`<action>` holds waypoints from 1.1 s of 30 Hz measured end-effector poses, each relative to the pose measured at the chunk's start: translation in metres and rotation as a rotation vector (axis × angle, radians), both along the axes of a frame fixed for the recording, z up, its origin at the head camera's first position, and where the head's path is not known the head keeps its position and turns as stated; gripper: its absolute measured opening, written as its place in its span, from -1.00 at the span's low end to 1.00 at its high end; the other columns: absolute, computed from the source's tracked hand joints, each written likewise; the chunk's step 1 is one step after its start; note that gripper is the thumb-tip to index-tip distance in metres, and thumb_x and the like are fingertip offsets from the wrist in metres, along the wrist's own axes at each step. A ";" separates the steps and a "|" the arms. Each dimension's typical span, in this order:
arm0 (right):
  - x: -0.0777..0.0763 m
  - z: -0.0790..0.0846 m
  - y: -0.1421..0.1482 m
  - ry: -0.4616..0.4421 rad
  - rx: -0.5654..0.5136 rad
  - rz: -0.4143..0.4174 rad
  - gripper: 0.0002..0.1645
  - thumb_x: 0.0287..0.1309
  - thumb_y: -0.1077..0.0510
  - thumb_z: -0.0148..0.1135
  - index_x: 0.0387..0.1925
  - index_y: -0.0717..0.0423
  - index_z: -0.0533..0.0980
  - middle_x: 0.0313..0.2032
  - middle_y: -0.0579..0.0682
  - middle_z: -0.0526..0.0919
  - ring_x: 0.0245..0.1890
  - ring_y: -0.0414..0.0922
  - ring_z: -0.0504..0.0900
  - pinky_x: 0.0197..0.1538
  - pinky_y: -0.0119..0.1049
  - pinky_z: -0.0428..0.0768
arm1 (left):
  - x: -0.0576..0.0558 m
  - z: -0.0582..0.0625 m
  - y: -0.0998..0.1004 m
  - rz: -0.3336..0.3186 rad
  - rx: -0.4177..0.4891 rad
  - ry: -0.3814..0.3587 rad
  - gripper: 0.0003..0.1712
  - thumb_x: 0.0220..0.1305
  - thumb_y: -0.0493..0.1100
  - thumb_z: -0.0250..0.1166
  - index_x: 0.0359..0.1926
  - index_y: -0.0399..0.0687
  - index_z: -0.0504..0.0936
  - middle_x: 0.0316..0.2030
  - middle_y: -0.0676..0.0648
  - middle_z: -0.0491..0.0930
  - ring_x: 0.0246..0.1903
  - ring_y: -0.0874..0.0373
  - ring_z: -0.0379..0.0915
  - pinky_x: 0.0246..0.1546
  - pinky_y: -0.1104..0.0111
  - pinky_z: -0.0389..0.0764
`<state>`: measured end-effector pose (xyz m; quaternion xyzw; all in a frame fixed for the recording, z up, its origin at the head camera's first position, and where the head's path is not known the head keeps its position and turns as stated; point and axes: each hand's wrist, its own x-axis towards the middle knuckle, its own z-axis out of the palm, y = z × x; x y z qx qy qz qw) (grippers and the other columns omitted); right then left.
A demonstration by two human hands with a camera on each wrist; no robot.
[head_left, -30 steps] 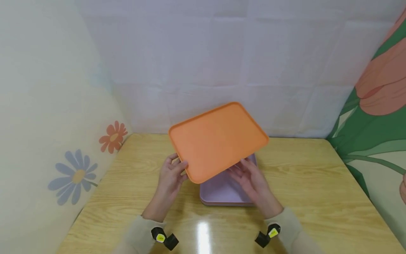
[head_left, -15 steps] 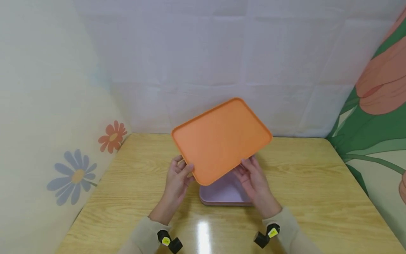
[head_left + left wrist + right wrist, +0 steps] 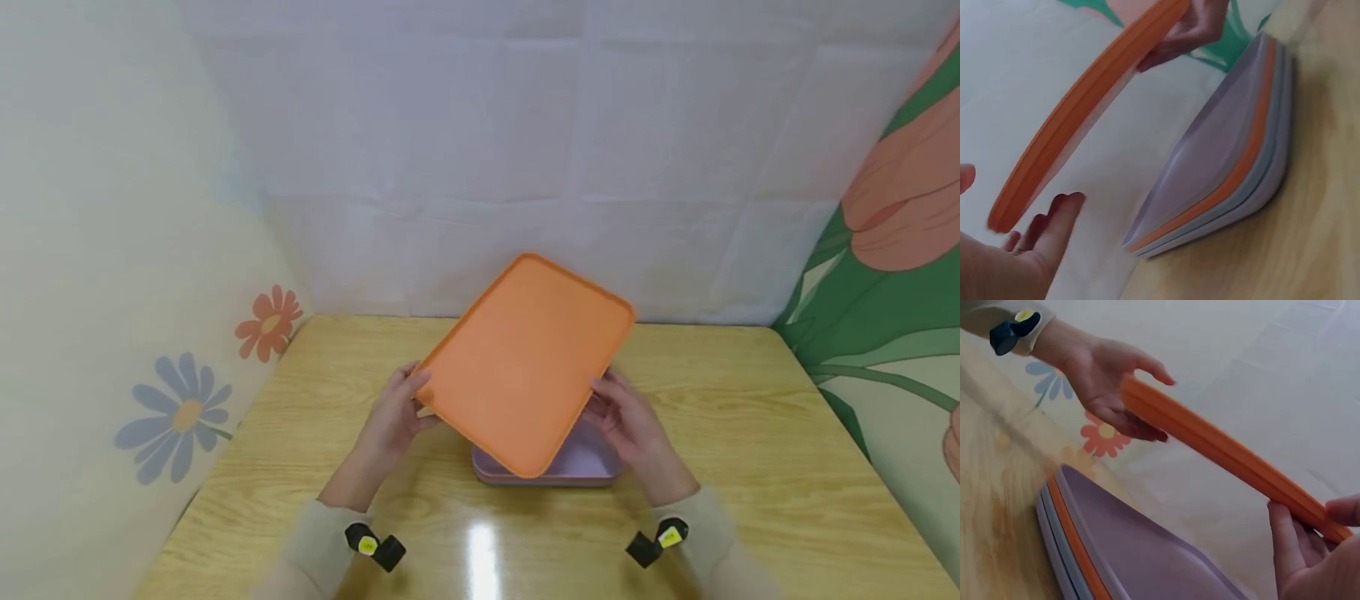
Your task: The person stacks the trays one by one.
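Observation:
An orange tray (image 3: 525,362) is held up in the air, tilted, with one corner pointing down toward the person. At its right edge, my right hand (image 3: 626,421) pinches the rim, thumb on top and fingers beneath, as the right wrist view shows. The tray's left corner lies between the spread thumb and fingers of my left hand (image 3: 393,417). Both wrist views show a gap between that thumb and the tray. Below, a stack of trays topped by a purple tray (image 3: 585,454) rests on the table, partly hidden by the orange one.
Under the purple tray, the stack has an orange tray (image 3: 1235,181) and a blue-grey tray (image 3: 1260,172), with another purplish one at the bottom. The wooden table (image 3: 750,417) meets a white cloth backdrop (image 3: 465,125). Flower-patterned panels flank both sides.
The orange tray has turned counterclockwise and come lower, its near corner swinging toward the middle. My left hand has shifted left and loosened round the corner; my right hand has moved right, along with its edge.

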<state>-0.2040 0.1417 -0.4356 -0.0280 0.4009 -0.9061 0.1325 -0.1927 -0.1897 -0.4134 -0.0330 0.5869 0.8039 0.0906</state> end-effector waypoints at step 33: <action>-0.018 0.001 0.053 0.060 0.468 0.194 -0.22 0.47 0.31 0.00 0.56 0.34 -0.06 -0.14 -0.16 0.76 -0.16 -0.19 0.74 -0.11 -0.21 0.73 | -0.020 -0.002 0.002 -0.410 -0.278 0.038 -0.21 0.45 -0.32 0.13 0.58 -0.15 0.00 0.09 -0.19 0.48 -0.06 0.09 0.58 -0.15 0.10 0.71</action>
